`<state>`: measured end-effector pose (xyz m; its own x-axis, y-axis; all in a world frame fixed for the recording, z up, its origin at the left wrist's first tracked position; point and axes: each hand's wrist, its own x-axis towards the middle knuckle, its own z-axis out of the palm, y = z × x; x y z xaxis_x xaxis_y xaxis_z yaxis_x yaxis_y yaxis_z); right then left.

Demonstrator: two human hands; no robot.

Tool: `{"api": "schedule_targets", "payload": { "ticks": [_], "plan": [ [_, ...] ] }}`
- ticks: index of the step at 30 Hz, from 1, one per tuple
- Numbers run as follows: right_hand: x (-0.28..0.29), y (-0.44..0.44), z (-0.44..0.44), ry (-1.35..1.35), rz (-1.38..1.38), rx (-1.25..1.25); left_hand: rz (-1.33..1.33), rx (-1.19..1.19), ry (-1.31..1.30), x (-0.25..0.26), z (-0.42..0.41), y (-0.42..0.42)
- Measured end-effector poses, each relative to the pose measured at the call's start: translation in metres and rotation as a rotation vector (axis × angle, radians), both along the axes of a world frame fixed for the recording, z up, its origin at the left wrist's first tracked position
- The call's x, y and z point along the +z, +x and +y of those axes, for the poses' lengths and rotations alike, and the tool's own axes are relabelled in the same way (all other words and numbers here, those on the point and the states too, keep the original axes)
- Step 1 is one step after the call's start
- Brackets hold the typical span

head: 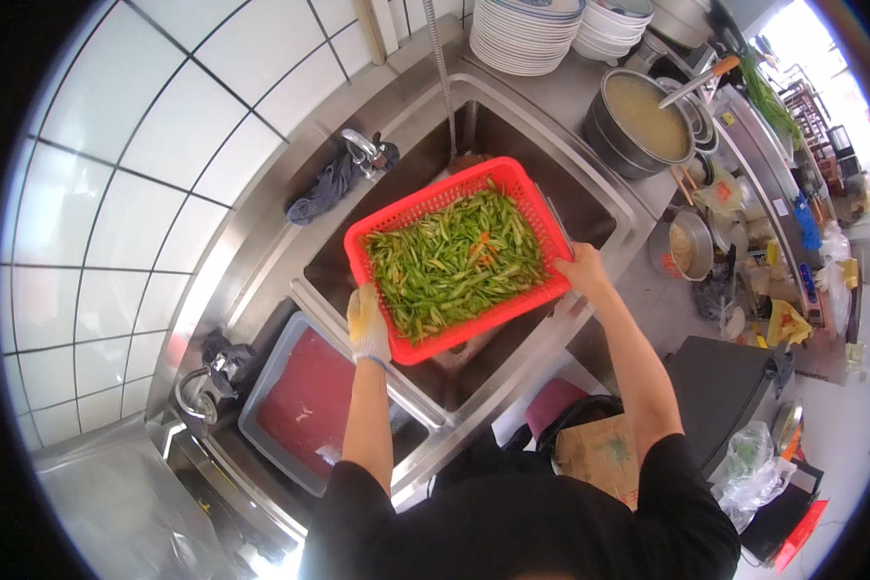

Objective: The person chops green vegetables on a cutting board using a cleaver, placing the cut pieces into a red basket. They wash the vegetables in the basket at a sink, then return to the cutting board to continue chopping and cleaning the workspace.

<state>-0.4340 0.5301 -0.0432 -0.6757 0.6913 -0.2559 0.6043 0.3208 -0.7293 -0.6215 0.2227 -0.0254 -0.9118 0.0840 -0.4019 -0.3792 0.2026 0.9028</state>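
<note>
A red plastic basket full of sliced green vegetable pieces, with a few orange bits among them, is held over a stainless steel sink basin. My left hand, in a white and yellow work glove, grips the basket's left end near its lower corner. Bare, my right hand holds the right end, its thumb on the rim. Behind the basket a flexible metal hose hangs down into the basin.
Left of the divider, a grey tub of reddish liquid sits in another basin. Faucets line the tiled wall. Stacked plates and a pot of yellowish liquid with a ladle stand beyond the sink. A cardboard box is below, at right.
</note>
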Motion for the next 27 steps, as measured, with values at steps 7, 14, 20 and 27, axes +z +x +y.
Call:
{"api": "schedule_targets", "payload": {
  "ticks": [7, 14, 20, 27],
  "plan": [
    [-0.011, -0.004, -0.005, -0.002, -0.133, -0.007, 0.077, -0.054, -0.104, -0.003, -0.014, -0.006],
    [0.001, -0.019, 0.046, -0.065, -0.129, 0.073, 0.077, -0.090, 0.042, 0.033, 0.021, -0.013],
    [0.157, -0.012, 0.061, 0.067, -0.204, 0.070, 0.045, -0.123, 0.087, 0.125, 0.033, -0.007],
    [0.219, 0.023, 0.062, 0.036, 0.112, 0.100, -0.087, -0.360, 0.670, 0.189, 0.000, -0.006]
  ]
}}
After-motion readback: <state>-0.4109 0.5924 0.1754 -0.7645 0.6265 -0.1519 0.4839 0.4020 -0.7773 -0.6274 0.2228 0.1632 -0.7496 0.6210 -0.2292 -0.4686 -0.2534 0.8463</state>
